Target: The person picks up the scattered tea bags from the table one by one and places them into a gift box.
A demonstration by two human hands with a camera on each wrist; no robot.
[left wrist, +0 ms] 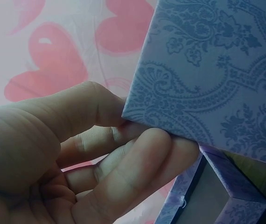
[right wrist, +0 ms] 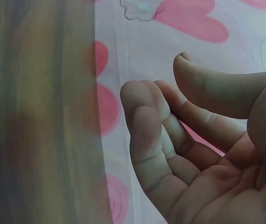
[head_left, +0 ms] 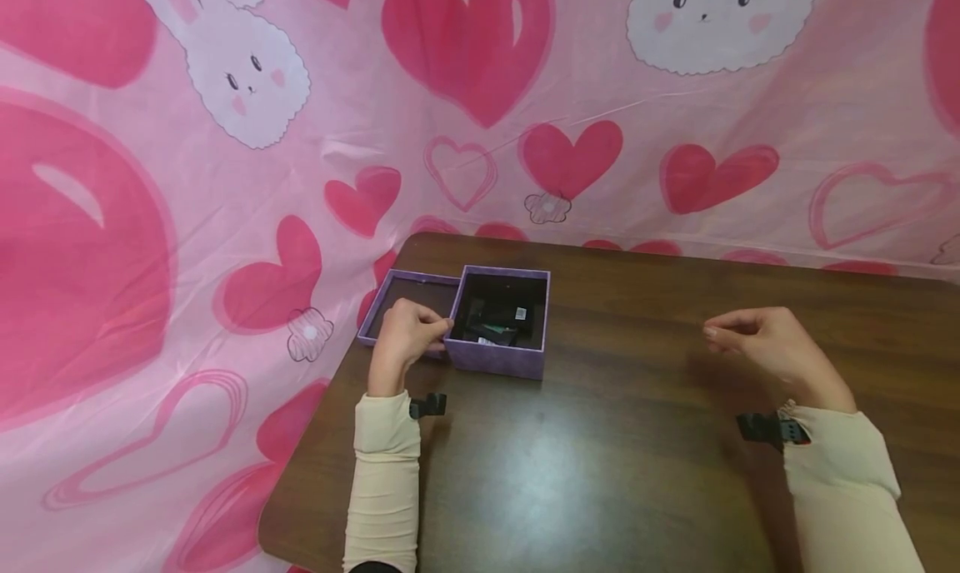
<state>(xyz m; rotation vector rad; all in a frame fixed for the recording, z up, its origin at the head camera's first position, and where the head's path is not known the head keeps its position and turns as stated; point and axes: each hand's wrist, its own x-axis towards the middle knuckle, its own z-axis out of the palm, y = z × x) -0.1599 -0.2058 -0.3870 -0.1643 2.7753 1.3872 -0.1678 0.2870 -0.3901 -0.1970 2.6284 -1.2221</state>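
A purple box (head_left: 497,358) with a patterned outside and dark lining stands open on the table. Inside lie dark objects (head_left: 491,327) with white labels and a bit of green; their kind is too small to tell. My left hand (head_left: 408,333) is at the box's near left corner. In the left wrist view, its thumb and curled fingers (left wrist: 123,182) grip the corner of the patterned wall (left wrist: 207,70). My right hand (head_left: 772,344) hovers over the table's right side, fingers loosely curled, nothing between thumb and fingertips.
The shallow purple lid (head_left: 415,292), hollow side up, lies left of the box, partly behind my left hand. The brown wooden table (head_left: 615,440) has a rounded left edge. Pink cloth (head_left: 480,173) with hearts and rabbits hangs along its back and left.
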